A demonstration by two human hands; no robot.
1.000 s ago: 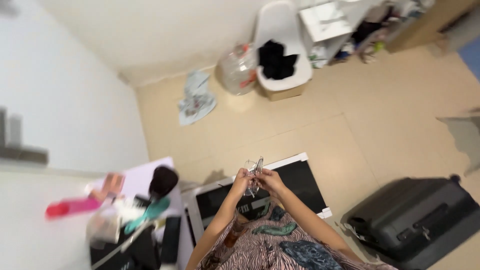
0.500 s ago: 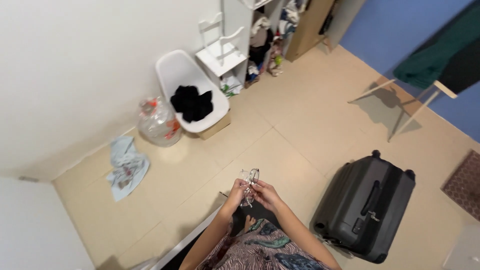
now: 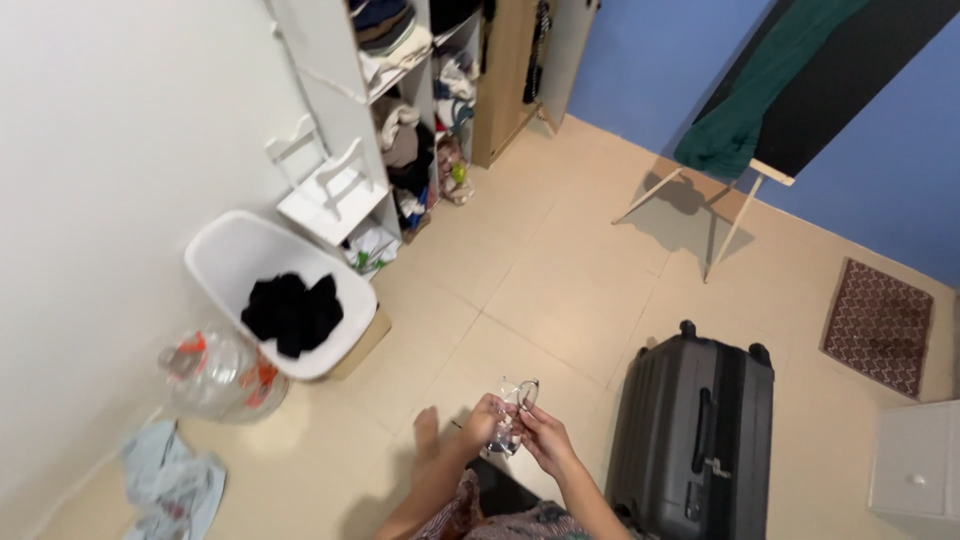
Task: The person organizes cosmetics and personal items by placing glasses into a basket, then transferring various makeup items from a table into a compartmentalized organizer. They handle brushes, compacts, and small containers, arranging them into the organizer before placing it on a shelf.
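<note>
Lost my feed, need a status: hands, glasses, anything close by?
Left hand and right hand both gripping the glasses, held above the floor. Dark suitcase stands right beside the right arm. Nothing between the hands.

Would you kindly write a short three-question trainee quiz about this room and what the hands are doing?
1. True or false: both hands hold the eyeglasses.
2. What lies in the white chair? A) black cloth B) a red ball C) a book
3. Fill in: the dark suitcase stands to the person's ____.

Key:
1. True: the left hand and right hand both grip them.
2. A, the black cloth.
3. Right.
</note>
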